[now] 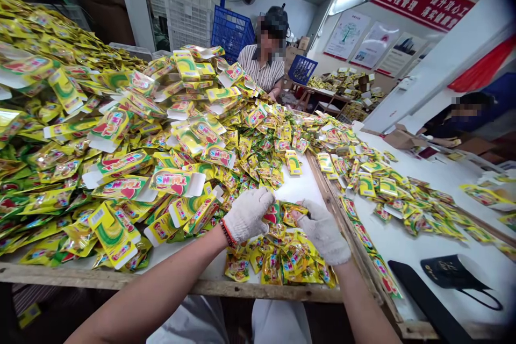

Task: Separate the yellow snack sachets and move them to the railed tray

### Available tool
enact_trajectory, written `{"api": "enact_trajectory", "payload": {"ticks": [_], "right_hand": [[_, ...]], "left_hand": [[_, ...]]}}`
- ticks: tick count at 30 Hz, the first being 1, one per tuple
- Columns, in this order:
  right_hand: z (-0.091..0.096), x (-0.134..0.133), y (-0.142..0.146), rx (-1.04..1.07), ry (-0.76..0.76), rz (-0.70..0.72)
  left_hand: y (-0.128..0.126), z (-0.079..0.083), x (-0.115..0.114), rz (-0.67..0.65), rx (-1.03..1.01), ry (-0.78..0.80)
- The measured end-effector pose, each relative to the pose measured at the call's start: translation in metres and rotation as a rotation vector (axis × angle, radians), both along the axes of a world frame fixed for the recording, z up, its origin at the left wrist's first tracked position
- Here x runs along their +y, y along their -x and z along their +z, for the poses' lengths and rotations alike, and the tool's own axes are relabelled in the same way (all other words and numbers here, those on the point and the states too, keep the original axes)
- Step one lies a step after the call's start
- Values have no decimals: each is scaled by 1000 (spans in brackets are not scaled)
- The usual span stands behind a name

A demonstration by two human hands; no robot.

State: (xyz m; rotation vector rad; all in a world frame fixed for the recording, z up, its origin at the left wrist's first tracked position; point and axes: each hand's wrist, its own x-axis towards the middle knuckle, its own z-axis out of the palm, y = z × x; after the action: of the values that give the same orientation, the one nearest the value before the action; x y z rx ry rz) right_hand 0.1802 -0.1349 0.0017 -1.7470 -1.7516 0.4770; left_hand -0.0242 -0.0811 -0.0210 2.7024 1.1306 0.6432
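Observation:
Both my hands wear white knitted gloves. My left hand (249, 216) is closed on a small candy packet with a red watermelon picture (273, 213). Just beside it, my right hand (325, 232) pinches a yellow candy packet (291, 214) between thumb and fingers. Below the hands, a loose heap of yellow packets (288, 260) lies near the wooden table edge. To the left rises a large pile of similar packets, with several printed yellow boxes (171, 180) on top, some with white end flaps sticking out.
A wooden divider strip (328, 193) runs along my right. Beyond it lie more packets and boxes (387, 188), a black phone-like slab (427, 301) and a dark cup (453, 271). A person in a striped shirt (264, 67) works across the pile; another sits at far right.

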Motion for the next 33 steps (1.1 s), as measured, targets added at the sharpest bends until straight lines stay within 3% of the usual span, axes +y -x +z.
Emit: {"api": "enact_trajectory", "payload": {"ticks": [6, 11, 14, 17, 21, 25, 29, 33], "right_hand": [[7, 5, 1, -21, 27, 105], [2, 6, 15, 2, -5, 3], [-5, 2, 24, 26, 0, 31], [-11, 2, 25, -37, -22, 56], [-16, 8, 21, -99, -81, -15], [-13, 4, 14, 237, 112, -6], [-8, -11, 15, 311, 210, -89], [-11, -22, 33, 484, 436, 137]], "left_hand": [[-2, 6, -5, 0, 78, 10], [-3, 6, -7, 21, 78, 21], [-3, 5, -7, 43, 70, 54], [-5, 4, -8, 9, 97, 56], [-7, 3, -8, 1, 134, 21], [-5, 2, -5, 50, 144, 17], [-6, 2, -4, 51, 156, -3], [-8, 0, -8, -14, 195, -4]]}}
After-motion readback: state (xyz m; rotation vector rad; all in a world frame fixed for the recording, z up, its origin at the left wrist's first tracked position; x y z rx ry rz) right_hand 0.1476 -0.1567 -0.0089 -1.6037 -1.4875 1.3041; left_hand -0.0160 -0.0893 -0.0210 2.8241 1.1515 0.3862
